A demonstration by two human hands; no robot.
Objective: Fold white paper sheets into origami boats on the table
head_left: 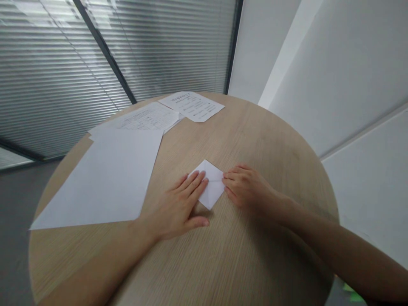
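A small white folded paper [210, 193] lies diamond-wise on the round wooden table [255, 140], with crease lines crossing near its middle. My left hand [185, 197] rests flat over the paper's left side, fingers stretched out and thumb apart on the tabletop side. At the right corner, my right hand [244, 185] has its fingers curled together and pinches the paper's edge. The left corner of the paper is hidden under my left fingers.
A large blank white sheet [111, 178] covers the table's left part. Behind it lie a sheet with a printed grid [146, 119] and a printed page [194, 105]. Window blinds [178, 46] and a white wall [350, 63] stand beyond the table edge.
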